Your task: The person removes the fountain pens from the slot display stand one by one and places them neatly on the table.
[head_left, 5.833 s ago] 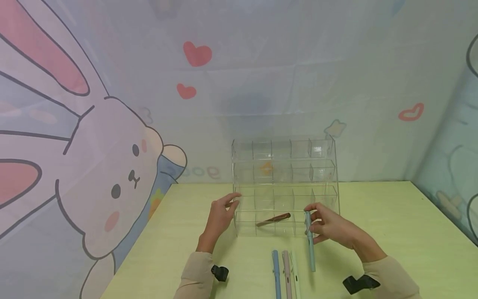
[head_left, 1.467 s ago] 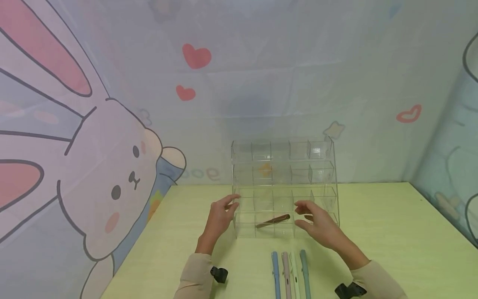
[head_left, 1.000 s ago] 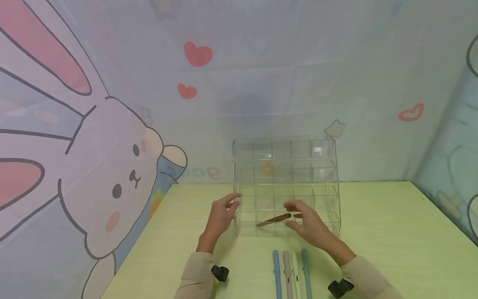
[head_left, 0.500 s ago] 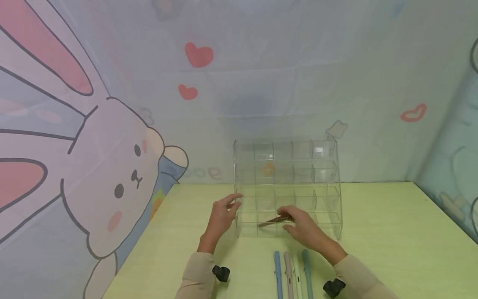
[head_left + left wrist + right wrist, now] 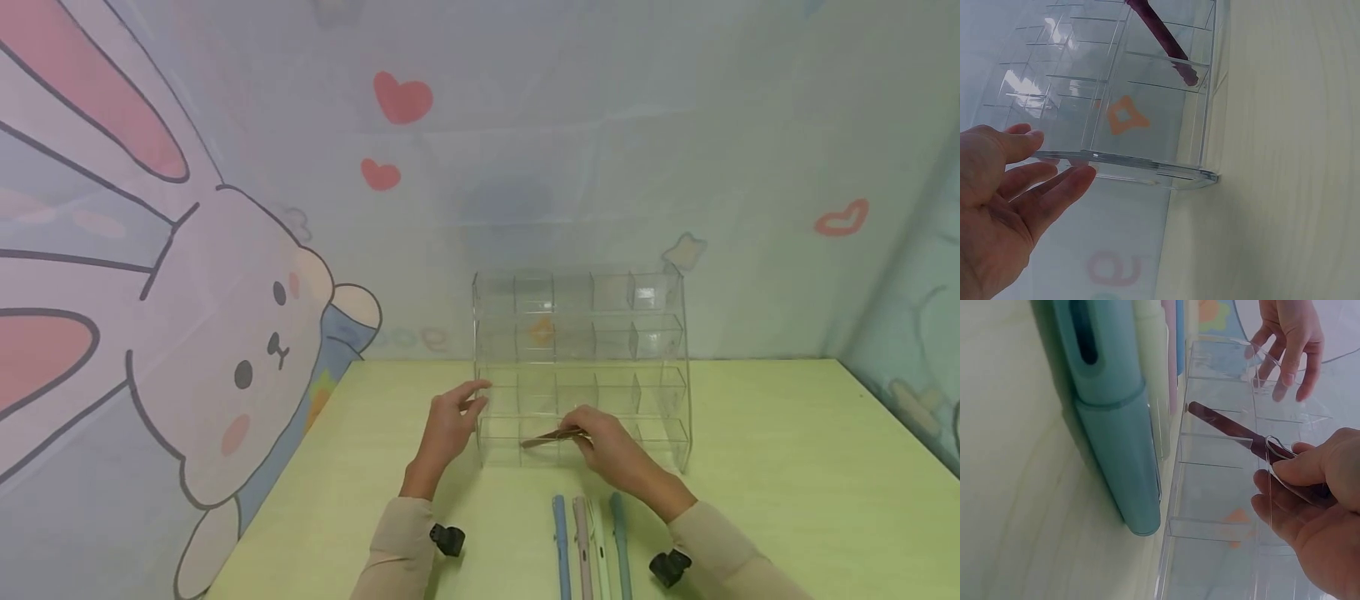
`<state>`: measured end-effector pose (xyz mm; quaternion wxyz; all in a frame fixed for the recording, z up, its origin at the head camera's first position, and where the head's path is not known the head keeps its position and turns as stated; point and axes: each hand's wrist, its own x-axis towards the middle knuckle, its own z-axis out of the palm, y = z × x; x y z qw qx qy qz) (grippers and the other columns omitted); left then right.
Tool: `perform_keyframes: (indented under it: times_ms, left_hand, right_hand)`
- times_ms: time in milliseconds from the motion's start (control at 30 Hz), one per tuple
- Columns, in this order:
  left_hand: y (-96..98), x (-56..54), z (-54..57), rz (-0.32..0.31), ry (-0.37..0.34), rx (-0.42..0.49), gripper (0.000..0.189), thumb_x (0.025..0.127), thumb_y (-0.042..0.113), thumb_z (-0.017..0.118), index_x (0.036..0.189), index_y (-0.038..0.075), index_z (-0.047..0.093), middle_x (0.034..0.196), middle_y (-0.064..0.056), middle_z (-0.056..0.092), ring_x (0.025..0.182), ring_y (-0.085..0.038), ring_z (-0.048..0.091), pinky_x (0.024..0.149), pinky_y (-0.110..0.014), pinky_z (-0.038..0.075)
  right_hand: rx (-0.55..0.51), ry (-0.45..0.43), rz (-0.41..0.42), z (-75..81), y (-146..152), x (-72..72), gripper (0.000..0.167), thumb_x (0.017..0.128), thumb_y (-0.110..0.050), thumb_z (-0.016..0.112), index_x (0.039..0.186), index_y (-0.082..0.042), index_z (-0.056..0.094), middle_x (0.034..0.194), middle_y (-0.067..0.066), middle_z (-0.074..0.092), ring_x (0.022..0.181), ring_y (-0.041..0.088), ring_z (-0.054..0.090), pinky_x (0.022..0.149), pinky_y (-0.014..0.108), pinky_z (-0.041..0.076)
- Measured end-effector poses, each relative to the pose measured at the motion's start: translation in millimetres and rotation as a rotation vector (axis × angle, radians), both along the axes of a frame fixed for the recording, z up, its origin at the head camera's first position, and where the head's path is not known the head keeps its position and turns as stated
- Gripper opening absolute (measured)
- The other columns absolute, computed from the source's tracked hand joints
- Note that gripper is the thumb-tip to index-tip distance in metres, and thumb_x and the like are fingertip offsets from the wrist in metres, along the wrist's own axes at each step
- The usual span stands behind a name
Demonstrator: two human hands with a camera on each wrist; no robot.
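Note:
A clear tiered display rack with small compartments stands on the table. My left hand grips its left side panel, thumb on one face and fingers on the other, as the left wrist view shows. A dark reddish-brown pen lies slanted across the bottom row, resting over a divider. My right hand pinches this pen by its clip end between thumb and fingers. In front of the rack, side by side, lie a blue pen, a pink pen, a pale green pen and a teal pen.
The light yellow table extends to both sides of the rack. Behind it hangs a backdrop cloth printed with a rabbit and hearts. In the right wrist view the teal pen looms close to the camera.
The teal pen, held in my right hand earlier, now lies beside the others. My right hand has moved left and taken hold of the reddish-brown pen. The left hand stays at the rack.

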<state>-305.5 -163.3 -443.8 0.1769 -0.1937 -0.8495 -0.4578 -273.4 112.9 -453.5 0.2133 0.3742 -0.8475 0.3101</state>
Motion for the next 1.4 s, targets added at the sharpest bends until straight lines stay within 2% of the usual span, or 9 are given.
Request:
perform_keyframes:
  times_ms: [233,333,567,700,800,1000,1100,1267,1400]
  left_hand:
    - [-0.4,0.1,-0.5,0.003,-0.002,-0.006,0.028,0.101,0.013,0.063,0.128,0.015,0.068,0.125,-0.018,0.067,0.105,-0.03,0.07,0.05,-0.025,0.048]
    - [-0.9,-0.2,-0.6,0.003,-0.003,-0.009,0.028,0.101,0.014,0.062,0.129,0.015,0.068,0.127,-0.017,0.066,0.105,-0.029,0.07,0.05,-0.024,0.048]
    - [0.9,-1.4,-1.3,0.023,0.0,-0.013,0.028,0.1,0.012,0.063,0.127,0.016,0.068,0.13,-0.016,0.064,0.105,-0.029,0.07,0.054,-0.025,0.052]
    - [1.4,-1.3,-1.9,0.027,-0.011,-0.012,0.028,0.1,0.012,0.063,0.127,0.016,0.068,0.132,-0.015,0.064,0.105,-0.029,0.07,0.055,-0.025,0.052]
    - [1.0,-1.6,-2.2,0.027,-0.015,-0.014,0.028,0.1,0.012,0.063,0.128,0.016,0.068,0.132,-0.016,0.063,0.103,-0.029,0.071,0.049,-0.024,0.048]
    - [0.8,-2.1,-0.6,0.029,-0.003,-0.021,0.028,0.1,0.012,0.063,0.127,0.016,0.068,0.131,-0.015,0.064,0.102,-0.027,0.071,0.044,-0.023,0.042]
    - [0.8,-1.2,-0.4,0.028,-0.009,-0.021,0.028,0.1,0.011,0.063,0.127,0.017,0.069,0.13,-0.015,0.065,0.102,-0.027,0.071,0.044,-0.022,0.041]
    - [0.4,-0.3,-1.2,0.024,-0.003,-0.023,0.028,0.1,0.011,0.063,0.127,0.016,0.068,0.127,-0.016,0.066,0.1,-0.028,0.072,0.042,-0.022,0.039]
    - [0.6,-0.4,-1.2,0.022,-0.004,-0.018,0.028,0.1,0.012,0.063,0.128,0.016,0.068,0.128,-0.017,0.066,0.098,-0.029,0.072,0.041,-0.022,0.037]
  right_hand:
    - [-0.06,-0.056,-0.013,-2.1,-0.3,0.5,0.025,0.085,0.013,0.071,0.102,-0.004,0.067,0.099,0.005,0.066,0.09,0.022,0.068,0.078,0.035,0.057]
    - [-0.143,-0.086,-0.023,-3.4,1.2,1.7,0.026,0.085,0.014,0.071,0.104,-0.004,0.067,0.099,0.005,0.067,0.091,0.023,0.069,0.079,0.033,0.057]
    - [-0.357,-0.199,-0.032,7.4,9.0,10.5,0.021,0.091,0.009,0.068,0.108,-0.003,0.065,0.102,0.008,0.069,0.098,0.029,0.07,0.082,0.032,0.056]
    - [-0.45,-0.177,-0.038,10.6,15.0,10.7,0.023,0.091,0.008,0.068,0.113,0.001,0.063,0.103,0.012,0.069,0.099,0.032,0.07,0.082,0.027,0.055]
    - [-0.51,-0.165,-0.034,14.5,18.8,12.1,0.026,0.092,0.006,0.067,0.117,0.004,0.06,0.106,0.015,0.068,0.099,0.028,0.07,0.081,0.023,0.054]
    - [-0.596,-0.182,-0.049,24.7,24.0,19.5,0.039,0.093,0.005,0.067,0.129,0.006,0.051,0.107,0.02,0.068,0.097,0.006,0.067,0.084,0.018,0.052]
    - [-0.628,-0.188,-0.071,28.5,24.7,23.6,0.046,0.093,0.005,0.068,0.133,0.005,0.046,0.106,0.021,0.069,0.096,-0.001,0.066,0.085,0.016,0.05]
    - [-0.718,-0.164,-0.036,33.9,24.3,26.6,0.046,0.09,0.011,0.067,0.129,0.01,0.043,0.106,0.026,0.066,0.095,0.001,0.067,0.083,0.018,0.052]
    - [-0.744,-0.112,-0.016,36.5,26.0,27.7,0.044,0.087,0.017,0.066,0.125,0.012,0.044,0.101,0.026,0.066,0.092,0.004,0.067,0.087,0.017,0.05]
